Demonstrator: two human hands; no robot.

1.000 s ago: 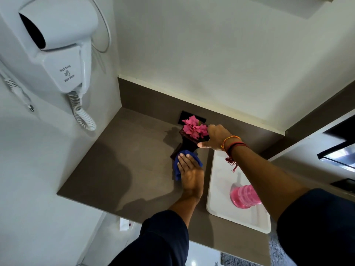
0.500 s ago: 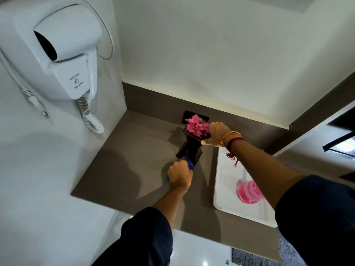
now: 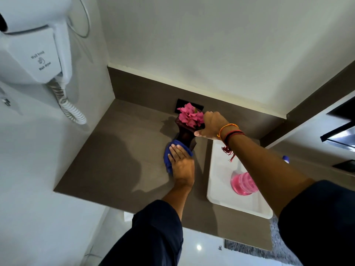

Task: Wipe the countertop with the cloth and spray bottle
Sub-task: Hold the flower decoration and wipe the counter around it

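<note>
Grey-brown countertop (image 3: 123, 150) fills the corner between two white walls, low dark backsplash along the back. Wall hair dryer (image 3: 36, 54) mounted upper left, coiled cord hanging down beside the counter's left end. White tray (image 3: 222, 191) sits on the counter's right part, pink ribbed spray bottle (image 3: 242, 184) on it, partly hidden behind the right forearm; top of the bottle not visible, so can't tell if upright or lying. Dark vase (image 3: 185, 134) with pink flowers (image 3: 190, 116) at the back of the counter, just left of the tray, looks tipped or lifted but hard to confirm from this angle. Right hand (image 3: 211, 124) wrapped around the vase rim, fingers curled on it, thumb sticking out toward the tray; threads on the wrist. Left hand (image 3: 181, 163) flat, fingers together, pressing the blue cloth (image 3: 168, 156) onto the counter right at the vase's base; cloth pokes out left of and ahead of the fingers.
</note>
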